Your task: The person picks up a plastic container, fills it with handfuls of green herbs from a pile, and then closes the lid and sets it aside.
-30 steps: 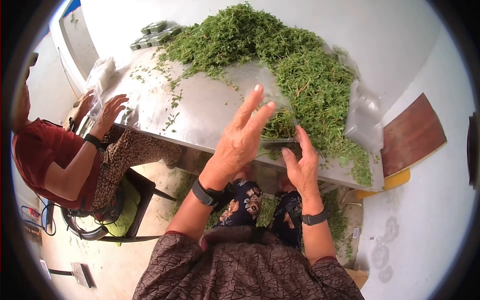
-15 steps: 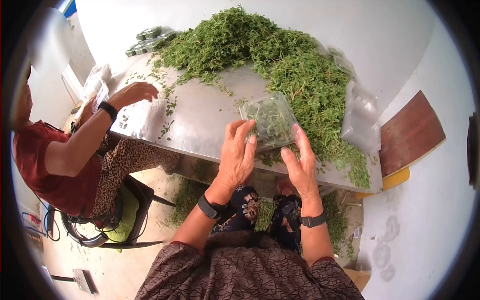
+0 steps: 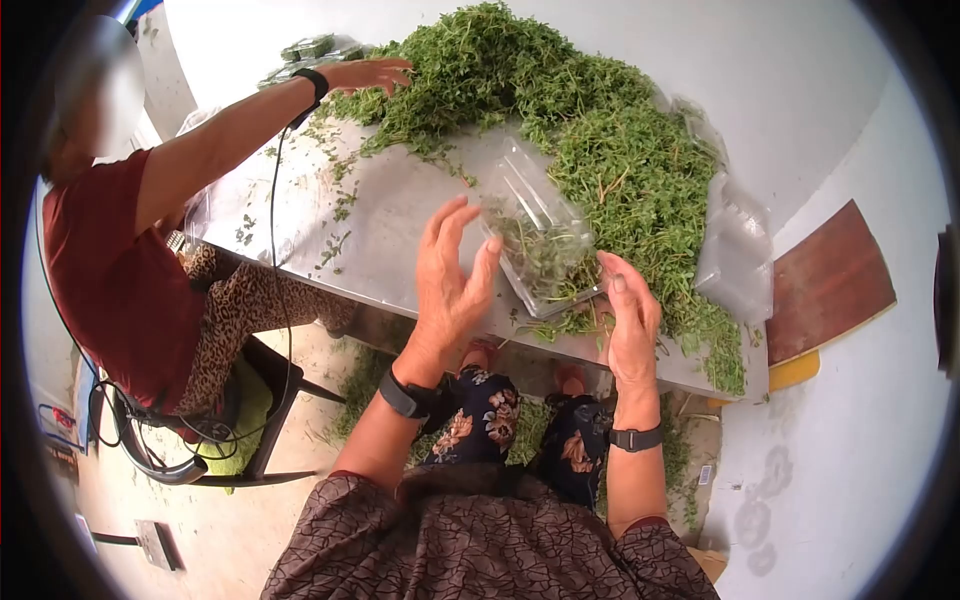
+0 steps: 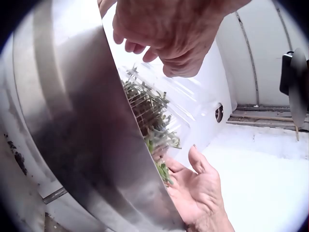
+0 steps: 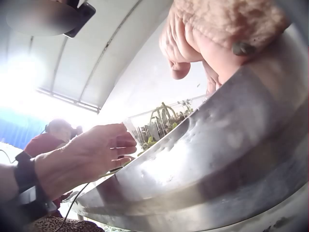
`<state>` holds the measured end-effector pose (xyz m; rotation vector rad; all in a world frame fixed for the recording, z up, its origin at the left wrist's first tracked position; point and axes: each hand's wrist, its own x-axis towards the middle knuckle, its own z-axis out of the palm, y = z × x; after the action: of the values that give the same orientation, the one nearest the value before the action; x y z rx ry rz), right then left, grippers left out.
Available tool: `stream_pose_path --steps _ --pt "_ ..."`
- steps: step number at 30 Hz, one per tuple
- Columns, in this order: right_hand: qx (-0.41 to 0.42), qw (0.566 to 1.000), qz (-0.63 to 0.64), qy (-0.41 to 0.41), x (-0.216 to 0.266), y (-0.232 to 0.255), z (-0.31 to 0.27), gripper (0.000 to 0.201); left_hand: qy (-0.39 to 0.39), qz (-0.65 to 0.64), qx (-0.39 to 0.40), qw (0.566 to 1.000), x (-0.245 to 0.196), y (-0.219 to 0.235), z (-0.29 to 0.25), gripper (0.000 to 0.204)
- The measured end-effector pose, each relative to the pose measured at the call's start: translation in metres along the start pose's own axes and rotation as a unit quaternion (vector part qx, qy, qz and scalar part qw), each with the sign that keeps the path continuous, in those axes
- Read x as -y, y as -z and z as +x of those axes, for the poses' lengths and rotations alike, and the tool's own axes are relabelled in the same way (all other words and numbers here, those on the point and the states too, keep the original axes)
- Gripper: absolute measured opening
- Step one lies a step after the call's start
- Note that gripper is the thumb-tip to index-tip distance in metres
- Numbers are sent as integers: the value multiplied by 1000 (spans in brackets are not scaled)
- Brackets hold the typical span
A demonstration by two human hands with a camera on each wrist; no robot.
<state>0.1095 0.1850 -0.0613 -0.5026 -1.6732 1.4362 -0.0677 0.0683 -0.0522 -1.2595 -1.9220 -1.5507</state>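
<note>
A clear plastic clamshell box filled with leafy green stems sits at the table's front edge, turned at an angle. Its transparent lid stretches away toward the back. On the box's left, my left hand is raised with fingers spread and thumb apart, holding nothing. My right hand is at the box's right corner, fingers fairly straight and fingertips right at its side. In the left wrist view, stems show inside the box beyond the metal table edge, and some sprigs poke out near the right palm.
A large heap of greens covers the table's back and right. Empty clear boxes are stacked at the right edge; filled packs lie at the far left. Another person in a red shirt sits on the left, an arm stretched across the metal table.
My left hand came down from over the box, then drew off to its left. The box has turned, its lid now reaching backward. The other person's arm has swung over to the heap.
</note>
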Motion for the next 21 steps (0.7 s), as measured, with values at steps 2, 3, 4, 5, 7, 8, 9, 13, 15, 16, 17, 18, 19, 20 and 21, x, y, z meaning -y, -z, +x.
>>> stream_pose_path --steps 2,3,4,5,7,8,9,13,15,16,17,18,19,20,21 --pt "-3 1000 -10 6 3 -2 -1 49 85 -104 26 991 12 -11 5 38" --pt "-9 1000 -19 13 3 -3 -2 50 166 -206 53 963 16 -14 8 41" --pt "-9 1000 -20 12 3 -3 -3 50 200 -277 88 936 18 -14 9 41" --pt "-7 999 -28 16 2 -3 -5 51 200 -278 89 935 19 -16 8 41" --pt "-7 999 -37 18 1 -2 -5 52 196 -294 107 929 20 -19 3 40" --pt "-6 1000 -21 17 0 -2 -4 52 173 -266 109 942 20 -19 0 33" --pt "-5 1000 -5 16 1 -2 -5 53 175 -266 109 942 19 -18 -2 33" --pt "-7 998 9 61 -9 0 -2 54 172 -243 101 949 17 -11 -7 26" --pt "-3 998 -4 62 -10 2 -3 54 162 -236 97 953 18 -9 -9 23" --pt "0 998 -17 63 -9 3 -3 53 163 -231 116 952 17 -7 -9 19" --pt "1 998 -17 63 -6 2 -4 53 163 -225 135 951 16 -6 -8 17" --pt "3 999 -17 40 0 1 -6 52 164 -225 135 951 13 -4 -7 17" --pt "4 1000 -17 17 2 1 -7 51 192 -267 143 933 9 -2 -7 17" --pt "4 1000 -17 15 2 1 -7 51 221 -307 150 913 7 -1 -7 18" --pt "3 1000 -7 17 2 1 -7 49 222 -307 150 913 8 -1 -8 18"
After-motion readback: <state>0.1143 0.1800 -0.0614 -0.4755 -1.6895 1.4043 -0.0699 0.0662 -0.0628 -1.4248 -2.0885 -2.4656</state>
